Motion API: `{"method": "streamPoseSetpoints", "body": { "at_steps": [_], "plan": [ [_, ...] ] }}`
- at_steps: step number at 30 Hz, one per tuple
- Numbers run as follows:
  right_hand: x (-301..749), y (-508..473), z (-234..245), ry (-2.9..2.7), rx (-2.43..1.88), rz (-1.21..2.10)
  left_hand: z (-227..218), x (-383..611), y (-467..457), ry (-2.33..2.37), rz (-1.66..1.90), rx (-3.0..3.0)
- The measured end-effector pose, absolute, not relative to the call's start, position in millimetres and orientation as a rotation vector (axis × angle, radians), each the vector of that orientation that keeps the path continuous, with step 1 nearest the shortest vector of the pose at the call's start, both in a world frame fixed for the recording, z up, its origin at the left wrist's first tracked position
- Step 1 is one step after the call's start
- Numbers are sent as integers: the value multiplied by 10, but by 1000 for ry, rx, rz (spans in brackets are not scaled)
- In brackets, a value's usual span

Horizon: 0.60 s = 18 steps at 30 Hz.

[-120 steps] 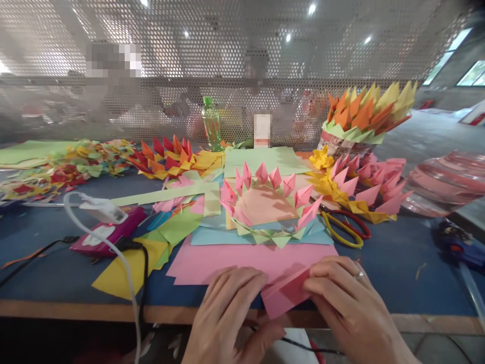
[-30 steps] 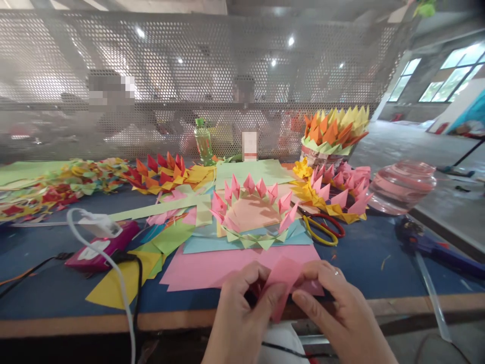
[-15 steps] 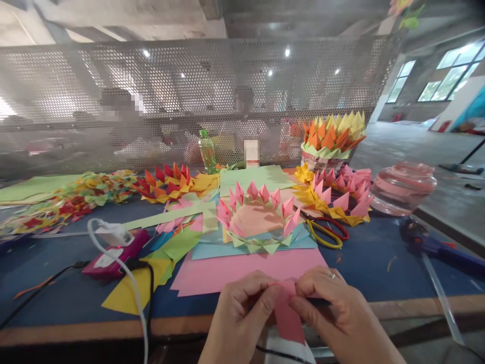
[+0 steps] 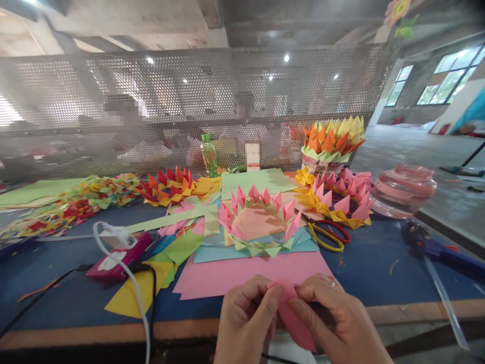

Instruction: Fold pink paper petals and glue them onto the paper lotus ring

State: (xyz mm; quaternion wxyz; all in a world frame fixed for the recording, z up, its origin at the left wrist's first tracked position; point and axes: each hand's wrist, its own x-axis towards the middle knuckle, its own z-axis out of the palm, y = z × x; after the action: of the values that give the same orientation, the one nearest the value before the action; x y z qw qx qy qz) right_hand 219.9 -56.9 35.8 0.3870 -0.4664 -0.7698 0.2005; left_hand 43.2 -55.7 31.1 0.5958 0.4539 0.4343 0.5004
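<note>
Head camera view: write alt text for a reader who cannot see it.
The left hand and right hand pinch a pink paper piece at the near edge of a blue-topped table. Beyond sits a ring of pink paper points, scissors to its right, a perforated screen behind.

Much of the folded pink paper strip (image 4: 296, 328) is covered by the bare left hand (image 4: 242, 313) and the bare right hand (image 4: 337, 311), both cut off near the wrist by the lower edge. The blue glue gun (image 4: 447, 255) is cut off at the right. People (image 4: 127, 129) are blurred behind the grey perforated metal screen (image 4: 170, 103); the white card's (image 4: 252, 155) print cannot be read.
</note>
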Motion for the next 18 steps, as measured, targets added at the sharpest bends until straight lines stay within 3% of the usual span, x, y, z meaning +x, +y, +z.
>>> {"method": "streamPoseSetpoints", "body": {
  "at_steps": [18],
  "plan": [
    [2170,-596,338,-2075,-1203,471,359,435,-597,938,1232,1001]
  ]
}}
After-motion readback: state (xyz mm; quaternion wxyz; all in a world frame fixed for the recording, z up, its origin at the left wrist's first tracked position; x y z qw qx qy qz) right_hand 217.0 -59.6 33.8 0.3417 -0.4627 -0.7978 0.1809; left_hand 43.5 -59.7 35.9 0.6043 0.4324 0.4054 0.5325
